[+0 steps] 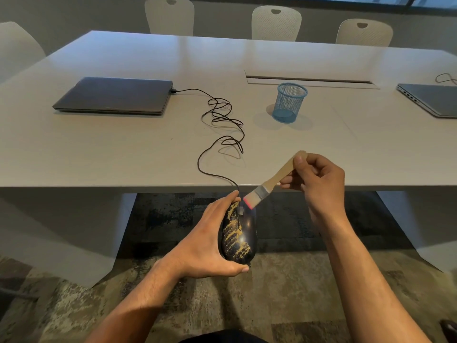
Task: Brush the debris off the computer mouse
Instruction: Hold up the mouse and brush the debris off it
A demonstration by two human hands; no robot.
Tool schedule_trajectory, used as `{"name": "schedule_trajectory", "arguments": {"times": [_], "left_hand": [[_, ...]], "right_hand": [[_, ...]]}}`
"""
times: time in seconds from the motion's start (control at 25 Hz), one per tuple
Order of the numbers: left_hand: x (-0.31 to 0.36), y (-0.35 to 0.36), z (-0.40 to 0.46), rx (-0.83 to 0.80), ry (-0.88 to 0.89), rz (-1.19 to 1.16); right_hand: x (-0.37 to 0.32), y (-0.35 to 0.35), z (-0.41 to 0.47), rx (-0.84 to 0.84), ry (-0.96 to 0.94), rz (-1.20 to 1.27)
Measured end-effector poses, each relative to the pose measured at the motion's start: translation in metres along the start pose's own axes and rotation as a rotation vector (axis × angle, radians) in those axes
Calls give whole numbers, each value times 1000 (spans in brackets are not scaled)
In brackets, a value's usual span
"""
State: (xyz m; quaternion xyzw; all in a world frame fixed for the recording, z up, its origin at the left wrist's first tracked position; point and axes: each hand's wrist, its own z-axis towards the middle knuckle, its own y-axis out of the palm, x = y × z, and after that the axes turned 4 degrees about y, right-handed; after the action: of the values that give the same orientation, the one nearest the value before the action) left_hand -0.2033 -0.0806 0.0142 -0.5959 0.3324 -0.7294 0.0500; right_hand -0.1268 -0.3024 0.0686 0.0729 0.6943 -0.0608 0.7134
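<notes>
Left hand (205,246) grips mouse (238,235) off the table (148,149) edge, yellow debris (235,237) on top. Right hand (314,179) pinches brush (269,183), bristles touching mouse front.

Your single head camera is looking forward and down from close above your hands, taking in the table (148,149) edge nearby and chairs (276,22) far beyond.

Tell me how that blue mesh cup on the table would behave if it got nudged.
The blue mesh cup looks like thin open wire mesh and seems to hold nothing, so it is probably light and would slide or tip easily. It stands upright and taller than its base, which favours tipping. Once on its round side, it would likely roll across the table.
</notes>
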Motion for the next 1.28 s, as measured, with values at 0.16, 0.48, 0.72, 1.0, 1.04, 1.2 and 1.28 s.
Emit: {"name": "schedule_trajectory", "arguments": {"times": [0.16, 0.48, 0.72, 1.0, 1.04, 1.2, 1.28], "left_hand": [[0, 0, 0, 12, 5, 2], [-1, -7, -1, 37, -6, -27], [-1, -7, -5, 25, -23, -32], [-1, -7, -5, 24, -25, -17], [-1, -7, -5, 18, -26, -13], [-3, -7, -6, 18, -34, -9], [-4, -6, -5, 21, -43, -12]], "right_hand": [[9, -7, -1, 96, -6, -51], [29, -32, -19, -326, 43, 181], [51, -24, -8, 25, 84, 279], [44, -21, -21, -127, 98, 254], [43, -20, -21, -54, 83, 229], [21, -24, -19, 119, 42, 212], [9, -22, -26, 79, 16, 184]]}}
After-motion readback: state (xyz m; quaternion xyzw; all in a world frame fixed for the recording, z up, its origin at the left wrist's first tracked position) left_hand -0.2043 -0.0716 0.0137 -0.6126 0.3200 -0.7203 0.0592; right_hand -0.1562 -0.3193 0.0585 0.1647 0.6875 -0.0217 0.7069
